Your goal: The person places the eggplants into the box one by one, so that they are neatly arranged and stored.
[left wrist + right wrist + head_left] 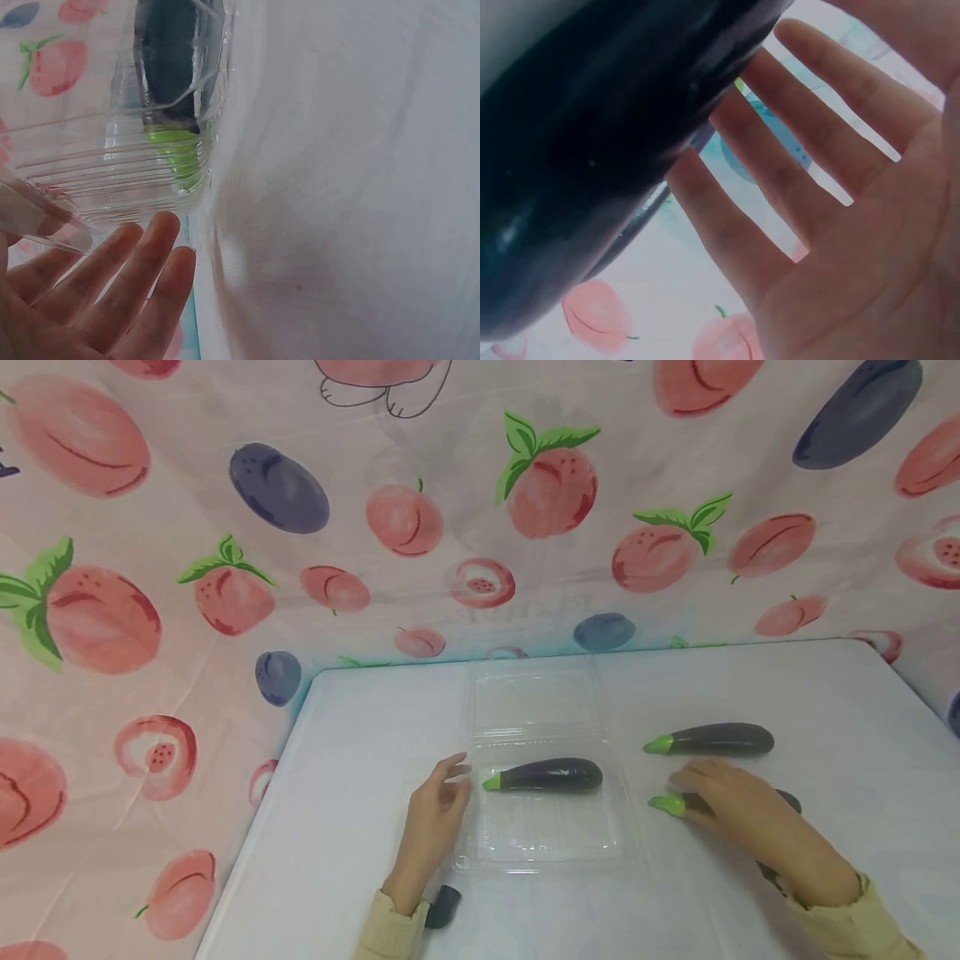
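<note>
An open clear plastic clamshell container [551,852] lies on the white table, its lid [536,697] folded back. Inside the base is a dark eggplant [551,774] with a green stem end pointing left. My left hand [438,802] is at the container's left edge, fingers loosely extended; in the left wrist view the fingertips are right by the ridged plastic wall [112,176]. Over a second eggplant [663,804], right of the container, is my right hand [731,802]. In the right wrist view its fingers are spread and nearly straight, fingertips against the dark eggplant [592,142].
A third eggplant [723,739] lies just behind the right hand, stem end also leftward. The white table [322,802] ends at a fruit-print cloth [420,585] hanging behind and at the left. Small dark blocks [442,907] show at the wrists.
</note>
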A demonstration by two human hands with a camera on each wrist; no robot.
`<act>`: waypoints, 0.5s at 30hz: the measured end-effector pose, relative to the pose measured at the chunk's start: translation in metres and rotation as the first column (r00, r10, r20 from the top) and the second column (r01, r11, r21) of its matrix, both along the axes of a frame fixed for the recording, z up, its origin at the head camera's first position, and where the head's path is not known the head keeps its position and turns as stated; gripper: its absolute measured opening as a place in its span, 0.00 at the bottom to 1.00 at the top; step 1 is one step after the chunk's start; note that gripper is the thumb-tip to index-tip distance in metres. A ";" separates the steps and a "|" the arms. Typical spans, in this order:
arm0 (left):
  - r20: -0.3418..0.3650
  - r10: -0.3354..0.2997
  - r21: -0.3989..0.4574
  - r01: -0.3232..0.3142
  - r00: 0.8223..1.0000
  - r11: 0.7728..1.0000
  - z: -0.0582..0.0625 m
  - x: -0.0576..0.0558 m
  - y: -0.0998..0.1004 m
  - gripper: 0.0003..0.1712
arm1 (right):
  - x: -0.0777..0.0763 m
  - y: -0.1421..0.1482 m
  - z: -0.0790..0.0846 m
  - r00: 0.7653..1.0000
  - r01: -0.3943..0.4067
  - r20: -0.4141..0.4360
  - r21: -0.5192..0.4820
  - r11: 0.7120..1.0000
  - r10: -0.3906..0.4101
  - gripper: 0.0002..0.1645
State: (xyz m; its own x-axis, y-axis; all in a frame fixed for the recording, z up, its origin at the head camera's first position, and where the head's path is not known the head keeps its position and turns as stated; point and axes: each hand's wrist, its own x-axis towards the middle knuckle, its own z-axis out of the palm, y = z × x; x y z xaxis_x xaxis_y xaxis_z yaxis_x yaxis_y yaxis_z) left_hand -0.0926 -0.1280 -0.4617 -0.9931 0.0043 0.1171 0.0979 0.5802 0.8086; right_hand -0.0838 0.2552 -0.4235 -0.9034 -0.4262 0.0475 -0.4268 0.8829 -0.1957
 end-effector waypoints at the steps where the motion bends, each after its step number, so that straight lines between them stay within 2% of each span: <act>1: 0.000 0.000 0.001 0.000 1.000 1.000 0.000 0.000 0.000 0.22 | 0.000 0.000 -0.001 1.000 0.003 0.009 0.002 1.000 -0.003 0.18; 11: -0.006 -0.008 0.006 0.008 1.000 1.000 0.001 0.000 0.000 0.22 | -0.001 0.001 -0.004 0.994 0.019 0.104 0.018 1.000 -0.021 0.15; 15: -0.010 -0.005 -0.002 0.005 1.000 1.000 0.001 0.000 0.000 0.22 | -0.001 0.001 -0.004 0.995 0.015 0.103 0.017 1.000 -0.017 0.15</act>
